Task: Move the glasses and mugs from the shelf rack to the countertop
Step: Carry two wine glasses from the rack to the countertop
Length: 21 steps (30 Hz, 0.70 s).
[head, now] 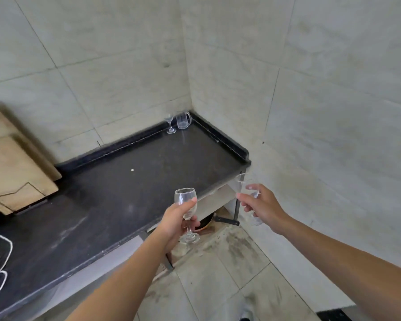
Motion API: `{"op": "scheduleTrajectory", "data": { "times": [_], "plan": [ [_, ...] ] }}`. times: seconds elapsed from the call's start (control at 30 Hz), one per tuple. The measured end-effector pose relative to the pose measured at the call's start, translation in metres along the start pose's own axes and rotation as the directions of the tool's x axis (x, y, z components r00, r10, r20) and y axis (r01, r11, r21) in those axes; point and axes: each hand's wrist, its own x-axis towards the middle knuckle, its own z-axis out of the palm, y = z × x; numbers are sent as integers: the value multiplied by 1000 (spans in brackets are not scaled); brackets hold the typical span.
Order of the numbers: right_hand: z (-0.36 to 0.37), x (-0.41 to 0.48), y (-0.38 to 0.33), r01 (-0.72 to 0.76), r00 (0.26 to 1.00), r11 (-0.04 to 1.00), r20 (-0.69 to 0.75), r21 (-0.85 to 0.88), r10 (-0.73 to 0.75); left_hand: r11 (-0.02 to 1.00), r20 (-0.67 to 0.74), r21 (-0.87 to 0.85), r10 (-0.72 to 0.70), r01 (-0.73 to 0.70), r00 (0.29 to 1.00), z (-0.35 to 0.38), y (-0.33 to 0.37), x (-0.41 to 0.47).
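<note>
My left hand (175,224) grips a clear wine glass (186,200) by its bowl and stem, held upright over the front edge of the dark countertop (116,193). My right hand (262,205) holds a tall clear flute glass (241,181), tilted, just right of the counter's end. In the far corner of the countertop stand a small stemmed glass (170,123) and a clear glass mug (183,120) with a handle, side by side. The shelf rack is out of view.
Wooden cutting boards (12,172) lean against the wall at the left of the counter. A white cord (0,262) lies at the counter's left edge. Under the counter a pan (205,222) with a dark handle shows. Tiled walls close the corner.
</note>
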Motion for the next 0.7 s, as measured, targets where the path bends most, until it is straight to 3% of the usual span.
{"op": "scheduleTrajectory", "data": {
  "times": [0.3,0.7],
  "plan": [
    [-7,165,-59,56,995,992,84,-112,-47,999,-95,-49,1,-6,995,11,70,114],
    [55,376,-111,61,994,972,105,-226,-38,999,-157,-49,-23,16,987,-33,159,306]
  ]
}}
